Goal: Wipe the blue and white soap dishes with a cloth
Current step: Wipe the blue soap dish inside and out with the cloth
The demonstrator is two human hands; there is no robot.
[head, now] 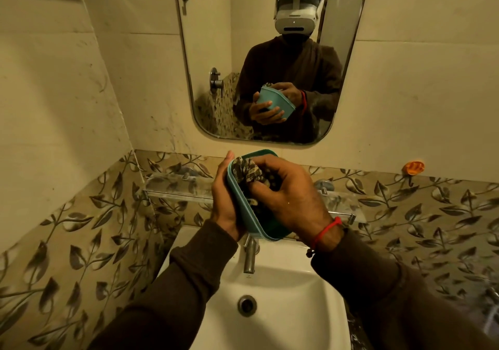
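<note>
The left hand (225, 201) was wrapped around the outside of a teal-blue, rounded-rectangular plastic soap dish (249, 214), its fingers curled behind the dish and the thumb laid along the near rim. The right hand (286, 196) was curled over the dish's open side, and a crumpled, dark patterned cloth (247, 173) was pinched between its fingers and pressed into the hollow of the dish. The dish was held tilted, its opening turned towards the right hand, in the air above the back edge of a white ceramic washbasin (283, 290). A red thread bracelet (325, 232) was worn on the right wrist, and both forearms were covered by dark brown sleeves (175, 290).

Directly below the dish, a grey metal tap (249, 258) was mounted on the basin, with a round metal drain (246, 305) seen lower in the bowl. Behind the hands, a clear glass shelf (178, 186) was fixed to a wall band of tiles printed with leaves (81, 241). A rounded mirror (270, 58) was hung above it, in which the person, the dish and both hands were reflected. A small orange hook (413, 167) was stuck to the wall at the right. The white dish could not be made out.
</note>
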